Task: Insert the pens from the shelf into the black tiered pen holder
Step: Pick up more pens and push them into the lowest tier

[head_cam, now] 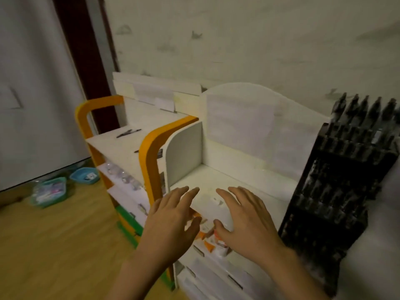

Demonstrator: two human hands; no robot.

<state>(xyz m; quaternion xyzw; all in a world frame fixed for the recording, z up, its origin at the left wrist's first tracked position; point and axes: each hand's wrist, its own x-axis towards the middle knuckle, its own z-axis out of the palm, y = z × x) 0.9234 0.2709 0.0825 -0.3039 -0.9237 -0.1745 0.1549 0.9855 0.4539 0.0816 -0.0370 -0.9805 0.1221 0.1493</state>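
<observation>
2 empty hands: left hand (171,221), right hand (244,219) | 1 pen holder (337,191) | 2 baskets (65,185)

Pens (128,133) lie on the left shelf (121,152); pen holder (337,191) stands far right.

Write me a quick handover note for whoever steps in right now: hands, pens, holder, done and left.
Left hand: open, fingers spread, holding nothing, over the front of the white shelf.
Right hand: open, also holding nothing, beside it.
Black tiered pen holder: stands at the right of the white shelf, many dark pens already in its upper tiers.
Loose pens: lying on top of the orange-edged shelf to the left.
Done: much of the holder looks filled; the blur hides exact slots.
Left: fetch the loose pens and insert them.
</observation>
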